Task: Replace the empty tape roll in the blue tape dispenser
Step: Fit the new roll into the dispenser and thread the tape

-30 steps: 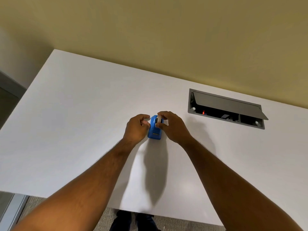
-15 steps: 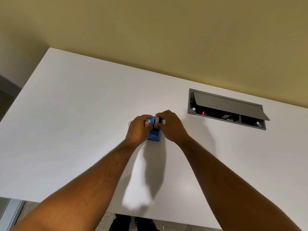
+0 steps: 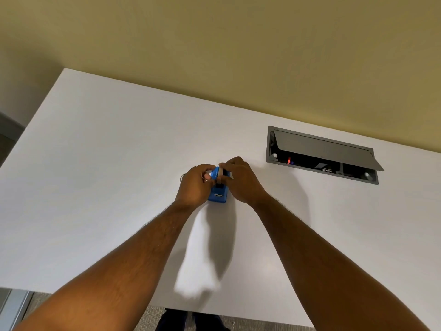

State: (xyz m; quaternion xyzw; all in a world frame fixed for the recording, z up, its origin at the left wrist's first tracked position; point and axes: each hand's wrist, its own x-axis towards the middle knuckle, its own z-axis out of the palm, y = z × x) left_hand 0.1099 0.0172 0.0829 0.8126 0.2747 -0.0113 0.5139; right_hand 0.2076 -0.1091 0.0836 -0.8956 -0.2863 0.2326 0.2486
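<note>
Between the two hands, the small blue dispenser (image 3: 218, 192) rests on the table (image 3: 119, 163), left hand (image 3: 194, 185) bracing it, right hand (image 3: 241, 180) pinching the light, probably slippery roll (image 3: 220, 174) by its rim.

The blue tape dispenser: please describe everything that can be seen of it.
The blue tape dispenser is small, of what looks like glossy plastic, and stands on the white table near its middle. Its near end shows a dark slot with a pale strip below. A greyish tape roll sits at its top. The left hand grips its left side and the right hand pinches the roll. The far end is hidden.
</note>
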